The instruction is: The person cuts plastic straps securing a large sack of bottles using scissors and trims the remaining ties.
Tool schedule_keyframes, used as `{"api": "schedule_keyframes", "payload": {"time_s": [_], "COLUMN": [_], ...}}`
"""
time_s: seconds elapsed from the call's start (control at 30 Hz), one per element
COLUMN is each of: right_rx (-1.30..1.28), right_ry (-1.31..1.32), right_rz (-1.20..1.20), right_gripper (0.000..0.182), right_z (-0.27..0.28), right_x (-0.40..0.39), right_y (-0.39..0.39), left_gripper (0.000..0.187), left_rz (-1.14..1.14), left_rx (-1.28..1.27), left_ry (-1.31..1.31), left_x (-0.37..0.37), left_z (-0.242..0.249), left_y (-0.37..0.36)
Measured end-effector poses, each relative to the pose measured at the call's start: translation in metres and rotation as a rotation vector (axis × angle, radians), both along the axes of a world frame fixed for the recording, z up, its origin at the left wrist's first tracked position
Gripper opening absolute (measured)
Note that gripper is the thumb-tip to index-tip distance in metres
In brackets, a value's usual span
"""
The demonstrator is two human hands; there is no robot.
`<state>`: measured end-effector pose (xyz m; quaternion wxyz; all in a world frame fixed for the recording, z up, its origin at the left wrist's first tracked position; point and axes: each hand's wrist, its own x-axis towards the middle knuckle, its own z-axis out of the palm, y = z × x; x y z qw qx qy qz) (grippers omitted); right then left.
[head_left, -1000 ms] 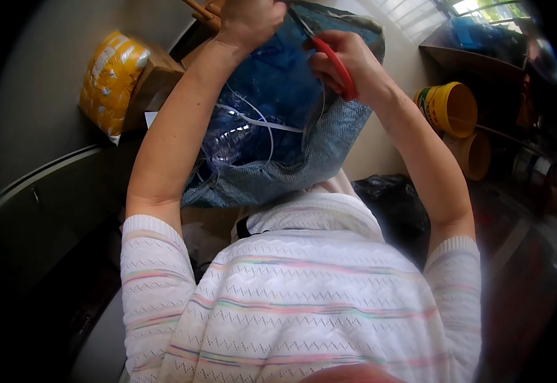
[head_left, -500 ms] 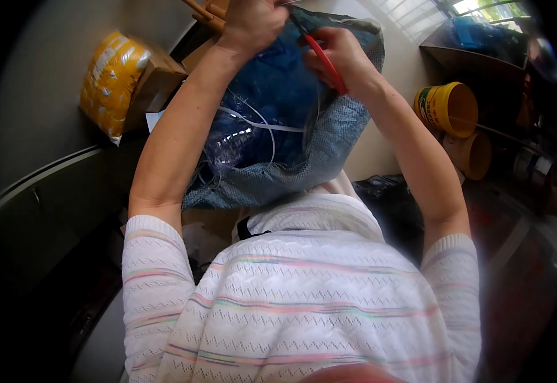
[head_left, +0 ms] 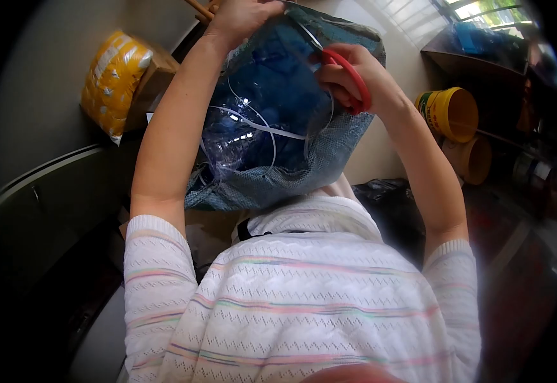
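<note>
A large blue-grey woven sack (head_left: pixel 339 147) stands open in front of me. Inside it lie clear plastic bottles (head_left: pixel 230 143), with thin white straps (head_left: pixel 272 131) curling over them. At the sack's far rim, my left hand (head_left: pixel 243 22) has its fingers closed and pinches the edge; its fingertips lie near the top of the view. My right hand (head_left: pixel 358 76) grips red-handled scissors (head_left: pixel 362 89) over the right side of the opening. Their metal blades point up and left toward the left hand. Whether the blades touch the rim is hard to make out.
To the left, a yellow padded parcel (head_left: pixel 112 83) leans by a cardboard box (head_left: pixel 150 86). Yellow buckets (head_left: pixel 447 115) stand at the right, below a shelf (head_left: pixel 476 60) near a window. A black plastic bag (head_left: pixel 383 191) lies beside my legs.
My right hand has moved right and slightly down with the scissors, and their red handle has turned more into view. My left hand has shifted a little left.
</note>
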<state>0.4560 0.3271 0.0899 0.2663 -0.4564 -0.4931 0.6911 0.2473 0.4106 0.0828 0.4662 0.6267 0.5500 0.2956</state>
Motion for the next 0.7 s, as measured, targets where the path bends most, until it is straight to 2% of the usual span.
{"api": "schedule_keyframes", "payload": {"time_s": [0.07, 0.17, 0.27, 0.47, 0.7], "right_rx": [0.071, 0.131, 0.168, 0.230, 0.273], "right_ry": [-0.055, -0.037, 0.003, -0.109, -0.200], "right_rz": [-0.024, -0.094, -0.105, -0.113, -0.098], "right_gripper": [0.031, 0.033, 0.032, 0.029, 0.033], "right_z": [0.000, 0.002, -0.004, -0.013, -0.019], "right_x": [0.004, 0.003, -0.001, -0.011, -0.018], "right_y": [-0.008, -0.011, -0.004, 0.009, 0.012], "left_gripper": [0.017, 0.017, 0.019, 0.019, 0.016], "left_rz": [-0.054, -0.048, -0.064, -0.108, -0.030], "left_rx": [-0.054, -0.282, -0.259, -0.297, -0.304], "left_ry": [-0.052, 0.010, -0.213, -0.149, -0.230], "left_x": [-0.004, -0.009, -0.006, -0.012, -0.013], "left_z": [-0.004, 0.003, -0.014, -0.014, -0.014], "left_y": [0.005, 0.007, 0.007, 0.006, -0.001]}}
